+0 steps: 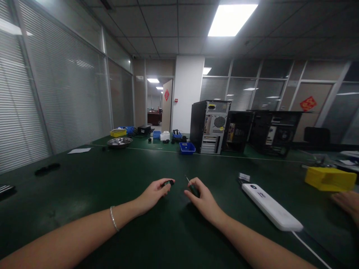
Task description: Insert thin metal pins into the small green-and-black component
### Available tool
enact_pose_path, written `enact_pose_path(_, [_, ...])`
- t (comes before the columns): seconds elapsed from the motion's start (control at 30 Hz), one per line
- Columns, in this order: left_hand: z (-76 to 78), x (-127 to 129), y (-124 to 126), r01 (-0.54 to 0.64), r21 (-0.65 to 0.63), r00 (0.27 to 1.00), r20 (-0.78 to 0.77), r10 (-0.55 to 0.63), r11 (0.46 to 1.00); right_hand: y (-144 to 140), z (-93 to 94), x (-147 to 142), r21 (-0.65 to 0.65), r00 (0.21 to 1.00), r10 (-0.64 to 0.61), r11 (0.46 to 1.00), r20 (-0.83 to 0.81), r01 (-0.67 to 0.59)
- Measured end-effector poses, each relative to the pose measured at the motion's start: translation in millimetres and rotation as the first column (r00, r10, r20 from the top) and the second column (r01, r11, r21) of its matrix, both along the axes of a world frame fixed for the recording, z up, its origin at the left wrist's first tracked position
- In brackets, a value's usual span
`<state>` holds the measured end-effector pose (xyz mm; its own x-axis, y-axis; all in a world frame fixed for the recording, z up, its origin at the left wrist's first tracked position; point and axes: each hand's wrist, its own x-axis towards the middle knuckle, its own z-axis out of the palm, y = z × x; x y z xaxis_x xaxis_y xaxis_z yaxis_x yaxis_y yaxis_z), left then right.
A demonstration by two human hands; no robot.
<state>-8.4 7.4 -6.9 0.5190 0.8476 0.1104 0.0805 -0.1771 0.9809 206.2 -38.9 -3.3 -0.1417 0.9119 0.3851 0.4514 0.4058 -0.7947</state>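
Note:
Both my hands rest on a dark green table [92,186]. My left hand [153,194] pinches a small black part [169,182] between thumb and fingers. My right hand [200,198] grips a small screwdriver [190,184] with a dark handle, its thin shaft pointing up and left toward the black part. The two hands lie close together, a short gap between them. A thin bracelet [113,218] circles my left wrist.
A white power strip [270,206] with a cable lies right of my hands. A yellow bin [329,178] and another person's hand [347,203] are at far right. Computer towers [210,127], a blue tray [187,148], and a metal bowl [119,142] stand farther back.

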Motion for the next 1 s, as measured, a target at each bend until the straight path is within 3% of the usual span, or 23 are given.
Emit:
enact_pose_path(0.17, [5.9, 2.5, -12.9, 0.101, 0.162, 0.994, -0.048, -0.094, 0.982, -6.2, -1.0, -4.0, 0.091, 0.990, 0.081, 0.992, 0.111, -0.092])
enact_pose_path(0.4, [4.4, 3.8, -11.7, 0.022, 0.201, 1.000, -0.010, -0.021, 0.979, -16.7, 6.9, -7.7, 0.133, 0.956, 0.169, 0.970, 0.240, -0.205])
enact_pose_path(0.67, [5.5, 1.6, -12.5, -0.024, 0.298, 0.999, -0.037, 0.037, 0.954, -17.1, 8.5, -6.2, 0.139, 0.957, 0.106, 0.979, 0.272, -0.148])
enact_pose_path(1.0, [14.2, 0.6, -17.8, 0.025, 0.376, 0.973, -0.223, 0.064, 0.926, -14.2, 4.2, -3.1, 0.175, 0.923, 0.071, 0.974, 0.377, -0.146])
